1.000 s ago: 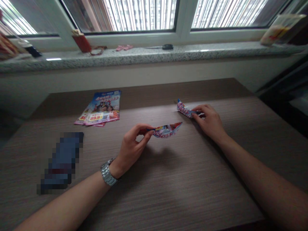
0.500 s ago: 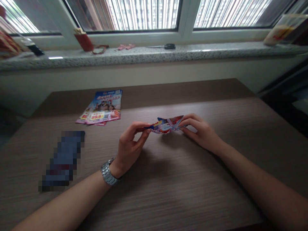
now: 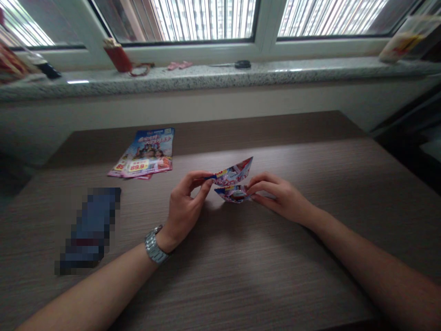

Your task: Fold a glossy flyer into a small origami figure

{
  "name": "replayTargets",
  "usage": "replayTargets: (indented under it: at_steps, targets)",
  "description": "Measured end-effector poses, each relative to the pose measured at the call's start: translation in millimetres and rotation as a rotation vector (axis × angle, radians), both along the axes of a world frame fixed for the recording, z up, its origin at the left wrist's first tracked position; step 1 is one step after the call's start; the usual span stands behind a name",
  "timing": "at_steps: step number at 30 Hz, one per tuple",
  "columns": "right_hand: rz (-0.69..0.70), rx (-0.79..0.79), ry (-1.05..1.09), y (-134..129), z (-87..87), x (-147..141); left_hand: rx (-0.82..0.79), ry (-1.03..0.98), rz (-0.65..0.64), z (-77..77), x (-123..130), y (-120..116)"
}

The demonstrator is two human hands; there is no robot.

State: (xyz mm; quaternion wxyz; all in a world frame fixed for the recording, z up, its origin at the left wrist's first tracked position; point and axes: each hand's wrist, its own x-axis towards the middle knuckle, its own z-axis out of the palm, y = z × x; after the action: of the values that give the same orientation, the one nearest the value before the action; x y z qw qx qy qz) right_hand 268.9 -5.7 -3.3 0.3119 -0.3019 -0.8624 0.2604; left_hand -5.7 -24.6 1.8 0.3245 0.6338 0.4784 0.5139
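Note:
My left hand point(image 3: 189, 197), with a metal watch point(image 3: 155, 244) on its wrist, pinches the left end of a folded printed paper point(image 3: 234, 173) between thumb and fingers. That paper slants up to a point on the right. Just below it, a second folded printed paper part point(image 3: 234, 194) of the same colours is held at its right end by my right hand point(image 3: 272, 192), fingers closed. Whether the two parts are joined I cannot tell. Both hands are low over the brown table point(image 3: 220, 280).
Several printed flyers point(image 3: 151, 151) lie stacked at the back left. Nearer on the left is a dark, pixelated flat object point(image 3: 90, 230). On the stone windowsill point(image 3: 206, 80) are scissors point(image 3: 242, 64), pink pieces point(image 3: 179, 65) and a red container point(image 3: 117, 56).
The single twisted paper shape now shows as two parts, one above the other. My right hand has moved slightly left and nearer, while the upper part's tip points up to the right.

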Motion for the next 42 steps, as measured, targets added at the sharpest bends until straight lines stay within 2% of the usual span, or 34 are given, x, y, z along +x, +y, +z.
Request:
replayTargets:
  at_steps: [7,25,34,42]
  targets:
    - [0.012,-0.008,0.017,-0.4,0.2,-0.5,-0.013,0.074,-0.030,-1.1,-0.2,0.7]
    - [-0.067,0.012,0.041,3.2,-6.2,3.4,-0.019,0.189,-0.087,-3.3,-0.8,1.4]
    - [-0.082,-0.104,0.178,2.0,-7.0,-0.5,-0.059,0.200,-0.140,-3.6,-0.4,1.0]
    - [-0.083,-0.070,0.106,1.7,-4.7,-0.2,-0.074,0.195,-0.176,-2.2,0.6,0.3]
